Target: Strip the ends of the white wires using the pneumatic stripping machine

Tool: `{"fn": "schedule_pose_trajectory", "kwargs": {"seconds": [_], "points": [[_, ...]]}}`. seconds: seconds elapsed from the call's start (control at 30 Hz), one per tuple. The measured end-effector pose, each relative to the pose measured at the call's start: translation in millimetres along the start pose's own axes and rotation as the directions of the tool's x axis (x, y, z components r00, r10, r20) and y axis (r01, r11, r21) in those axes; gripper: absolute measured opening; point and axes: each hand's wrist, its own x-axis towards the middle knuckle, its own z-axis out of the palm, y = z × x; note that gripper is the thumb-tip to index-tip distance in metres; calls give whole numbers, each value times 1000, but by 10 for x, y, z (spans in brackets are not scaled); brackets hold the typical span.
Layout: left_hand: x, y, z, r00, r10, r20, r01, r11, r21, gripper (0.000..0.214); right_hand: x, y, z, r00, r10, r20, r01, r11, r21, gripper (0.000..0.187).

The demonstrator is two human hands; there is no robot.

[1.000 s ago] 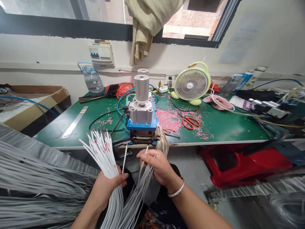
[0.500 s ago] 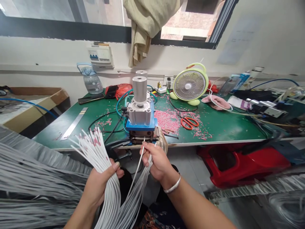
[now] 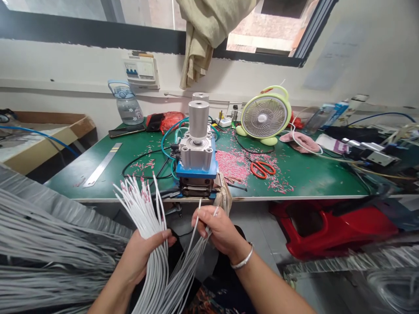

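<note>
A thick bundle of white cables (image 3: 152,248), some with reddish tips fanned out at the top, is wrapped in my left hand (image 3: 144,253). My right hand (image 3: 218,229) is closed round a thinner bunch of white cables (image 3: 191,261). One cable (image 3: 195,224) stands apart, pinched between its thumb and fingers, with its end just short of the machine's front opening. That machine, a pneumatic press (image 3: 198,148) with a silver cylinder and a blue plate, sits at the table's front edge. Below my hands both bunches run down over my lap.
Pink and white scraps (image 3: 232,168) lie on the green table (image 3: 321,174) beside orange-handled scissors (image 3: 262,169). A steel ruler (image 3: 104,165), a water bottle (image 3: 127,107) and a green fan (image 3: 266,117) are also there. A red stool (image 3: 340,231) stands below right; more cables (image 3: 49,244) hang at left.
My right hand has drawn back from the press, and the pinched cable's end has come out of its opening. A couple of cables now stand apart at the right of the left-hand bundle.
</note>
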Motion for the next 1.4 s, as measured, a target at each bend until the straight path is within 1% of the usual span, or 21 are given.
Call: {"fn": "schedule_pose_trajectory", "kwargs": {"seconds": [0.1,0.17,0.2,0.3,0.4,0.47,0.57,0.67,0.7,0.77,0.83,0.87,0.93,1.03,1.13,1.2,1.23,1.3,1.33,1.37,1.4], "points": [[-22,-11,34,996,84,-24,-81,991,102,32,-10,21,-11,999,35,5,-35,999,1,32],[-29,-19,32,991,132,-18,-126,975,184,31,-13,32,-11,999,48,2,-48,999,15,30],[-30,-27,23,990,142,0,-138,964,225,30,-15,38,-4,999,34,-9,-33,999,36,28],[-27,-80,-27,984,136,115,-170,912,374,24,-19,67,53,998,-8,-70,15,994,106,22],[-30,-176,-92,957,144,253,-259,818,514,17,-11,118,141,986,64,-153,-51,995,87,29],[-37,-233,-133,939,152,307,-310,758,574,13,-1,149,186,973,83,-213,-72,996,61,34],[-45,-248,-186,943,136,303,-308,700,645,12,13,158,213,969,68,-239,-50,996,79,33],[-32,-169,-225,961,177,213,-275,685,674,15,27,113,219,975,69,-212,-41,990,133,29],[-23,-134,-234,965,198,171,-261,703,662,17,36,88,220,975,71,-212,-37,986,160,29],[0,-71,-250,970,236,56,-227,799,556,22,66,33,221,969,84,-234,-28,972,233,27],[23,-29,-261,976,212,-41,-184,915,360,28,109,-24,217,959,110,-260,-26,951,307,26],[33,-16,-265,977,198,-80,-171,950,262,31,134,-50,212,953,127,-274,-26,939,342,25],[45,1,-271,977,178,-118,-162,977,136,34,182,-88,194,943,155,-294,-28,918,395,25],[43,18,-264,980,162,-117,-154,986,69,36,226,-94,154,942,148,-300,-13,912,409,26],[30,27,-237,987,120,-109,-117,993,35,38,197,-51,106,955,90,-283,18,933,359,25],[30,18,-225,987,100,-124,-99,995,18,40,111,-36,82,970,52,-237,14,963,269,25],[34,7,-223,987,89,-133,-89,996,10,41,42,-45,77,983,51,-179,-14,980,199,26],[53,-29,-231,987,60,-148,-60,998,4,43,-157,-113,85,998,67,-23,-67,998,-12,27],[65,-53,-237,988,41,-150,-40,999,6,43,-287,-172,93,998,46,29,-42,989,-141,26],[78,-79,-243,988,18,-152,-17,1000,10,43,-436,-243,100,999,-38,21,42,963,-267,27],[89,-106,-247,988,0,-153,2,1000,13,43,-601,-320,99,977,-207,-50,172,905,-390,35]]}}
